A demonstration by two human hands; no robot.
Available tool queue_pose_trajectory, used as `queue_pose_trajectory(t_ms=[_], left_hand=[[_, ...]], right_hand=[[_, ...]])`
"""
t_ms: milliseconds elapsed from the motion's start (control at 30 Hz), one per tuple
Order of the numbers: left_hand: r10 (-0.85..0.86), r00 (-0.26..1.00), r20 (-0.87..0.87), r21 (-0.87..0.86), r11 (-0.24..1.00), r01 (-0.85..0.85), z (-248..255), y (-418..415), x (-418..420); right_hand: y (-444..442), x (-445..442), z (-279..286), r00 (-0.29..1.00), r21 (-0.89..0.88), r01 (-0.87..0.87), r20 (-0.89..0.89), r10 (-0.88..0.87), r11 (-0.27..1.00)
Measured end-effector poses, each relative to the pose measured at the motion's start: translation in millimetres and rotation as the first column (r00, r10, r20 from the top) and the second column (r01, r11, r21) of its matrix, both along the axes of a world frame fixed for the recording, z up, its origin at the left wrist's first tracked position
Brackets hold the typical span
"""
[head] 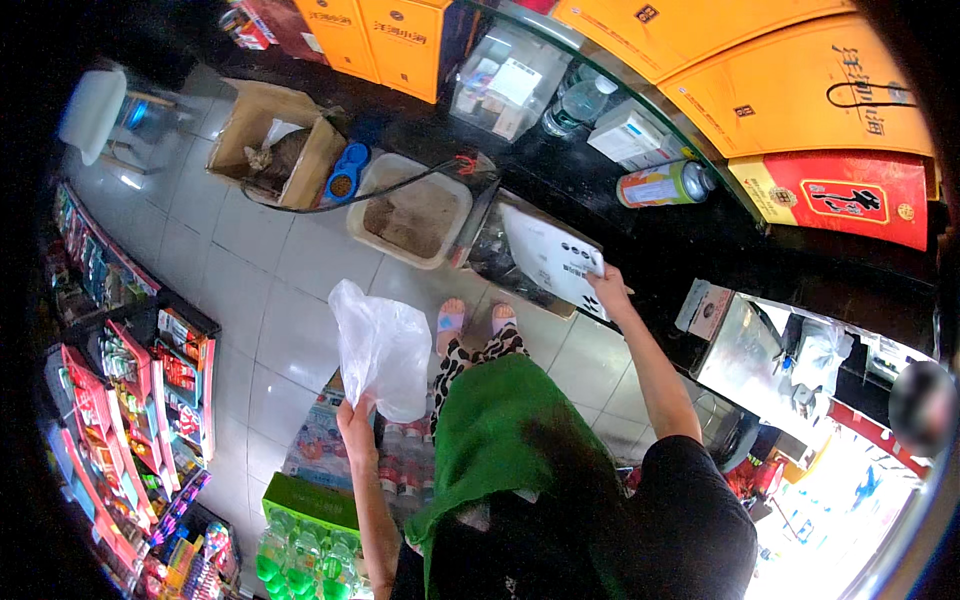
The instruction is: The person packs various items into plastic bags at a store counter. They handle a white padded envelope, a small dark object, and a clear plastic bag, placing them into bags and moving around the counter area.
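My left hand (358, 426) grips a crumpled white translucent plastic bag (382, 352) by its lower edge, above the tiled floor. On the right, my right hand (613, 289) is closed on the corner of a white printed sheet or flat package (551, 259), which slants over an open box (491, 244) of dark items beside the black counter. Between my hands, green fabric (510, 435) covers my front. A litter tray (409, 211) stands on the floor ahead of my feet.
A cat (281, 157) lies in a cardboard box (225, 146) beside a blue double bowl (349, 171). A black cable (360, 199) crosses the tray. Snack shelves (135, 420) stand left; packed bottles (307, 551) lie near my left arm. A spray can (664, 185) rests on the counter.
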State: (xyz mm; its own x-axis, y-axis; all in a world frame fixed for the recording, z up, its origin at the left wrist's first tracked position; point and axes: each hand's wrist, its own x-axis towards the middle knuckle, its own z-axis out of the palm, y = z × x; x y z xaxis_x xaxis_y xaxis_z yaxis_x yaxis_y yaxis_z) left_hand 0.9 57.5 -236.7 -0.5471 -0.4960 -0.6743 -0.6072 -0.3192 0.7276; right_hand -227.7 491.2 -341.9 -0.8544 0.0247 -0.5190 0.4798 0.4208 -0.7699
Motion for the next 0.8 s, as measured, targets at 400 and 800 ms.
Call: queue_pose_trajectory(t_ms=[400,800], left_hand=[[0.091,0.995,-0.050,-0.063,0.994,-0.094,62.9,51.3,10.5],[0.527,0.808,-0.264,-0.125,0.812,-0.570,192.0,152.6,79.3]], right_hand=[[-54.0,-39.5,68.0,0.865,0.623,-0.394,0.003,0.502,0.675],[-67.2,-85.7,178.4,0.919,-0.720,-0.132,0.169,0.356,0.681]])
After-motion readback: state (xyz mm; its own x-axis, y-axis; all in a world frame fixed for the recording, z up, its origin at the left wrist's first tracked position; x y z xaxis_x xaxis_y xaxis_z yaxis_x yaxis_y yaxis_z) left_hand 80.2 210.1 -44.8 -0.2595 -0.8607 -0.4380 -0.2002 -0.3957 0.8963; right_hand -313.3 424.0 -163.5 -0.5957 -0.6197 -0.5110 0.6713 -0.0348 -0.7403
